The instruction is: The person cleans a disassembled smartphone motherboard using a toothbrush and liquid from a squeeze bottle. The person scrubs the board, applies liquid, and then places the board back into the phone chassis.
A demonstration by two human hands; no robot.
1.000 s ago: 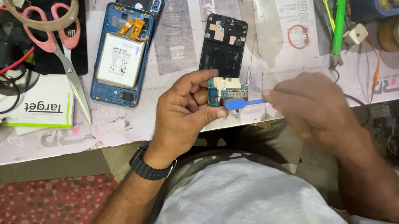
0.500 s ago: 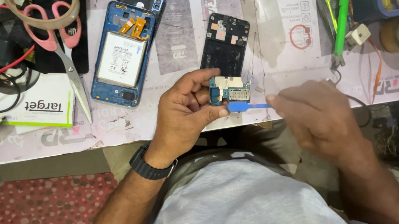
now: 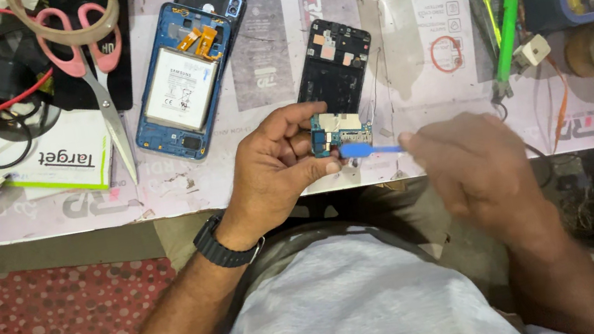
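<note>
Cluttered surface [image 3: 421, 147] lay beyond my left hand [image 3: 273, 164], which pinched a circuit board [image 3: 341, 133]; my right hand [image 3: 471, 163] gripped a blue pry tool [image 3: 367, 150] against it.

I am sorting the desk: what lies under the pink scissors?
Under the pink scissors show a black cloth-like thing and the paper-covered table; a tape ring crosses their handles. Anything directly beneath is hidden.

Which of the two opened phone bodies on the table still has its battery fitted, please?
The blue phone body beside the scissors; its white battery shows, whereas the black frame is bare.

Paper-covered table [image 3: 412, 93] bearing scissors [image 3: 96, 79], opened blue phone [image 3: 180, 82], black frame [image 3: 333, 66].
</note>
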